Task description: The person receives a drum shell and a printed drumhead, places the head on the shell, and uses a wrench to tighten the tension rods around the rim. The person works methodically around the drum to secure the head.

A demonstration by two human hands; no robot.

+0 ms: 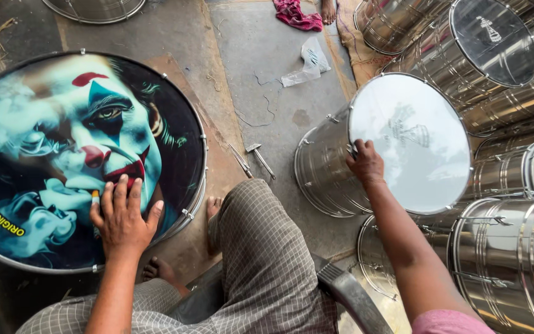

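while pressing left hand [122, 216] spread flat on painted drumhead [63, 154], gripping steel drum [390, 148] rim with right hand [366, 162]; bare floor [261, 80] between.

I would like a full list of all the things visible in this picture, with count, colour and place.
printed drum: one, teal and dark painted-face head, lying flat at left
tilted drum: one, shiny steel shell, pale head, centre right
stacked drums: several, steel, right side and top right
drum rim: one, steel, top edge, cut off
small hammer: one, metal, on the floor in the middle
red cloth: one, top centre
plastic bag: one, clear, on the floor
chair arm: one, grey, bottom centre
another person's foot: one, top edge
floor: grey concrete
left hand: flat on the printed drum
right hand: at the tilted drum's rim; its grip is hidden
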